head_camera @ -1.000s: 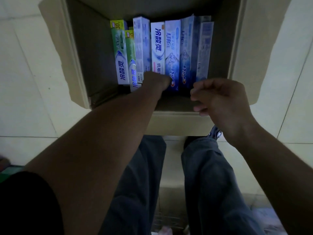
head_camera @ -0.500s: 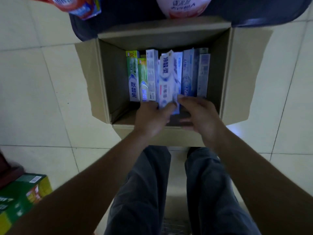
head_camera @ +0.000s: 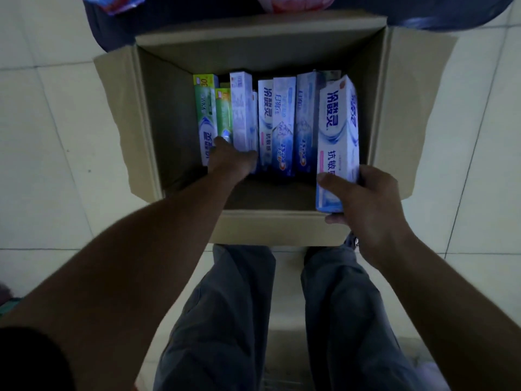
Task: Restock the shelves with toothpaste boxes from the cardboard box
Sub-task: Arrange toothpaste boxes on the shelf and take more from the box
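— Two grips in view; what does each hold?
— On the right, the right grip (head_camera: 363, 198) curls round the near end of a blue-white toothpaste box (head_camera: 338, 131), raised over the cardboard box (head_camera: 400, 108). Inside it, the left grip (head_camera: 232, 160) clasps a white toothpaste box (head_camera: 242, 114) in the row.

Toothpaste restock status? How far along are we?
Done: unclear, no shelf in view; the cardboard box has bare floor showing. In hand: right hand grips a white-blue toothpaste box raised at its right side; left hand reaches to a white box in the row, grip unclear. Left: the row of boxes, green ones included, sits inside.
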Tool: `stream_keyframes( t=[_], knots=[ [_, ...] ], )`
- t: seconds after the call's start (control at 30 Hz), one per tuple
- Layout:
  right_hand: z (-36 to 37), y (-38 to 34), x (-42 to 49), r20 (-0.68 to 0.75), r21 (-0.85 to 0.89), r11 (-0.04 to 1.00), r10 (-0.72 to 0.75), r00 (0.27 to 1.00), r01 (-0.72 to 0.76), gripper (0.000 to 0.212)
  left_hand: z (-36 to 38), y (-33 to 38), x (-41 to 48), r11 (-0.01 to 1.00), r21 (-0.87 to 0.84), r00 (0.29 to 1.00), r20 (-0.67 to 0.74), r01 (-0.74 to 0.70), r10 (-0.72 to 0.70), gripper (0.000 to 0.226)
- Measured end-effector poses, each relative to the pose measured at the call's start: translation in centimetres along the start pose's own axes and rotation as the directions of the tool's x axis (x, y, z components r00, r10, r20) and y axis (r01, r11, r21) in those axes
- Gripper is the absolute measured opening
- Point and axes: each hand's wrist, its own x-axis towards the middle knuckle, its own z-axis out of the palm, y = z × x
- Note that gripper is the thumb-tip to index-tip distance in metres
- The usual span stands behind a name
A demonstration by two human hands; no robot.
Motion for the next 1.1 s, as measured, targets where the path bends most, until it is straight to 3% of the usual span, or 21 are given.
stream_keyframes(
  t=[0.07, 0.23, 0.4, 0.57, 0.63, 0.73, 0.87, 1.1],
  knots=[
    [-0.4, 0.8, -0.2, 0.007, -0.059, 0.998, -0.017, 1.000, 0.018, 0.017, 1.5, 0.2, 1.5, 1.000, 0.005, 0.999, 0.021, 0.026, -0.026, 0.090],
    [-0.6, 1.1, -1.5, 0.025, -0.195, 0.976, -0.097, 0.995, 0.100, 0.027, 0.6, 0.0, 1.4, 0.994, 0.105, 0.998, -0.032, -0.043, 0.047, 0.061],
    [-0.7, -1.9, -5.4, 0.026, -0.281, 0.947, -0.154, 0.988, 0.156, 0.018, -7.5, -1.5, -7.2, 0.978, -0.015, 0.959, -0.200, -0.206, 0.199, 0.033],
    [-1.8, -8.6, -13.4, 0.063, -0.337, 0.879, -0.335, 0.940, 0.336, 0.021, -17.6, -2.7, -18.1, 0.910, -0.115, 0.873, -0.353, -0.398, 0.337, 0.020],
    [-3.0, -12.1, -17.4, 0.073, -0.297, 0.866, -0.400, 0.914, 0.402, 0.014, -21.7, -2.4, -22.9, 0.845, -0.184, 0.815, -0.426, -0.502, 0.392, 0.022],
    [-4.7, -17.3, -23.5, 0.062, -0.162, 0.867, -0.468, 0.882, 0.471, 0.033, -27.5, -2.0, -29.6, 0.718, -0.262, 0.723, -0.515, -0.644, 0.460, 0.026],
    [-6.5, -24.2, -32.3, 0.061, 0.002, 0.833, -0.553, 0.831, 0.554, 0.039, -36.0, -0.2, -37.3, 0.561, -0.353, 0.647, -0.573, -0.749, 0.503, 0.018],
    [-10.4, -33.1, -45.6, 0.022, 0.204, 0.721, -0.679, 0.734, 0.662, 0.037, -48.6, 4.5, -49.4, 0.199, -0.425, 0.469, -0.784, -0.883, 0.408, 0.029]
  ],
)
